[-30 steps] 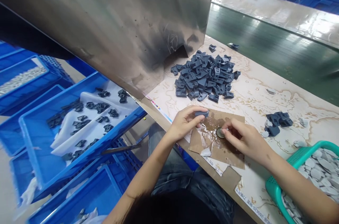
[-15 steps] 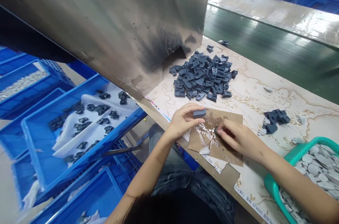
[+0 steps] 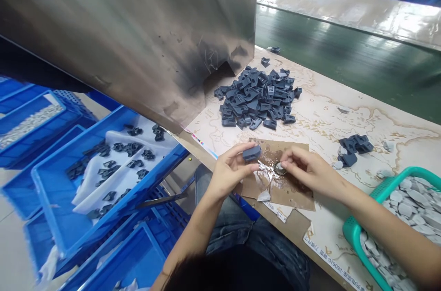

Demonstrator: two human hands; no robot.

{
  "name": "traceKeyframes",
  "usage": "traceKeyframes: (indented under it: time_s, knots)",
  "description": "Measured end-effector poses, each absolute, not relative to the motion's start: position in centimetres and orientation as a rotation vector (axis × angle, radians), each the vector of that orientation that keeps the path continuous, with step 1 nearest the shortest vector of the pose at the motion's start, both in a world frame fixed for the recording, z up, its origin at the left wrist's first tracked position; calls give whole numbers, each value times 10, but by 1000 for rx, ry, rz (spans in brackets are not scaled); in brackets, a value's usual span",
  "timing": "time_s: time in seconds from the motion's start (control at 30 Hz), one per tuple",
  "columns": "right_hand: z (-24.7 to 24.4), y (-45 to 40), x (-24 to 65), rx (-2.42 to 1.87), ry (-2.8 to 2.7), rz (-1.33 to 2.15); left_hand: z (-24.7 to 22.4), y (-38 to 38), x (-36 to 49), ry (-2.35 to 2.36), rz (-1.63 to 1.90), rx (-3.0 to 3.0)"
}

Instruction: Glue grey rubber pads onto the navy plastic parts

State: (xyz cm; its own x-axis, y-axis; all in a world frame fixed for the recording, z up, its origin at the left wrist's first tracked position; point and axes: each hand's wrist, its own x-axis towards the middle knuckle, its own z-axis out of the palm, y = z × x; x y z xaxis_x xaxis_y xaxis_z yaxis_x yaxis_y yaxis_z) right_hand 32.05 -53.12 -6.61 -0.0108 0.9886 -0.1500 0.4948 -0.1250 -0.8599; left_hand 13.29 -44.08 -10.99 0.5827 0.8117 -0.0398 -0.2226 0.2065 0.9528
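My left hand (image 3: 230, 172) pinches a dark slate-grey moulded part (image 3: 251, 153) between thumb and fingers, just above the wet brown cardboard sheet (image 3: 285, 194). My right hand (image 3: 310, 170) is a short way to its right, with its fingertips on a small round metal-looking disc (image 3: 279, 168). The disc sits low over the shiny wet patch, and I cannot tell if it is lifted off the cardboard. Beyond the cardboard lies a large heap of similar dark moulded parts (image 3: 257, 98).
A small cluster of dark parts (image 3: 351, 148) lies to the right on the map-printed table sheet (image 3: 327, 121). A teal basket (image 3: 365, 208) holds pale grey pieces. Blue crates (image 3: 82, 190) with white liners and dark parts stand left, under a stainless steel panel (image 3: 120, 38).
My left hand has raised the dark part and turned it. My right hand has shifted left, closer to it, and the disc shows again beneath its fingertips. The whole view has drifted slightly.
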Motion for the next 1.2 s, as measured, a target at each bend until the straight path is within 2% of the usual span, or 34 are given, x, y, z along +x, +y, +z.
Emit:
traceKeyframes:
  time_s: [0.17,0.43,0.87,1.2]
  knots:
    - [-59,-531,322,-1505,-1215,1241,-102,-452,131,663,690,1152]
    - [-55,-531,317,-1376,-1211,1061,-102,-457,137,696,575,1133]
    - [-55,-534,315,-1501,-1573,869,-114,-457,135,597,572,1243]
    - [-63,-534,314,-1439,-1812,747,-111,-458,136,613,555,1499]
